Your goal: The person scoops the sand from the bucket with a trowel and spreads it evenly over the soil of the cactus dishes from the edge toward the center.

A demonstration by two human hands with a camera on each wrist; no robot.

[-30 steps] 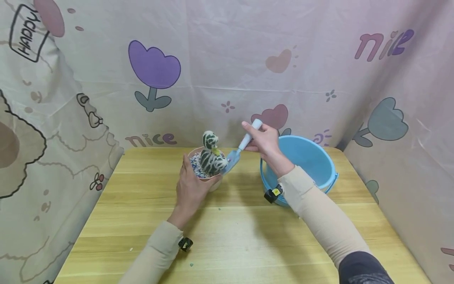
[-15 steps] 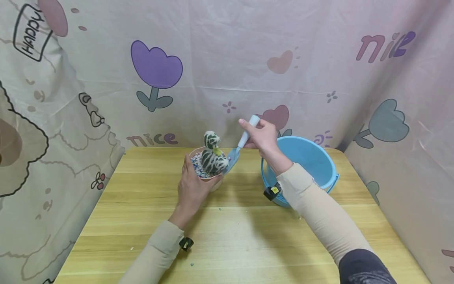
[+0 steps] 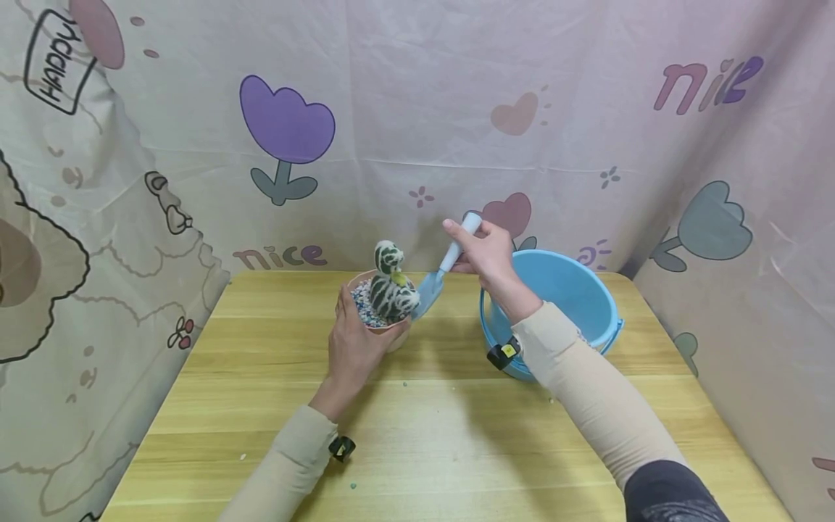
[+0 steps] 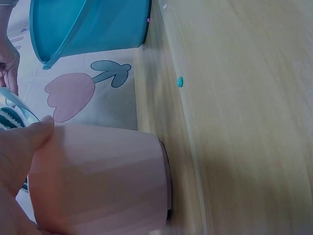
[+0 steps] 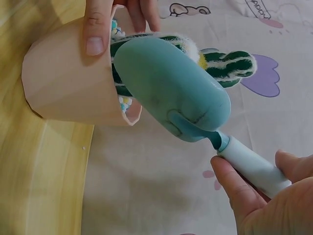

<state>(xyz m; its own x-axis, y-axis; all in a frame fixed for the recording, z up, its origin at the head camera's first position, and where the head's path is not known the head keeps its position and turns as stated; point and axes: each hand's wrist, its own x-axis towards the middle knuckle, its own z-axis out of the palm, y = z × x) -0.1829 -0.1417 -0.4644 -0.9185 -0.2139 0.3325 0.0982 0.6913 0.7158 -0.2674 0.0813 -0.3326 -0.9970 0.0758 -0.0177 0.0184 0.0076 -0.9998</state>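
Observation:
My left hand (image 3: 355, 341) grips a pale pink flowerpot (image 4: 102, 176) round its rim, thumb on the near side and fingers on the left. Inside the pot stands a green, white-striped cactus (image 3: 391, 296) with a yellow bit, among small coloured pebbles (image 3: 367, 303). My right hand (image 3: 485, 255) holds a small blue trowel (image 5: 171, 90) by its pale handle (image 5: 254, 166). The blade slants down to the right edge of the pot, beside the cactus. In the right wrist view the blade's rounded back covers part of the cactus.
A blue bucket (image 3: 561, 279) with its handle hanging down stands to the right, partly behind my right forearm. Stray pebbles, one of them teal (image 4: 180, 82), lie on the wooden table (image 3: 430, 449). A printed cloth (image 3: 404, 94) hangs close behind the table.
The trowel's blade has tipped slightly, and the small bits seen on it earlier no longer show. Its handle shifted a little left, then back right. My left hand stays on the pot.

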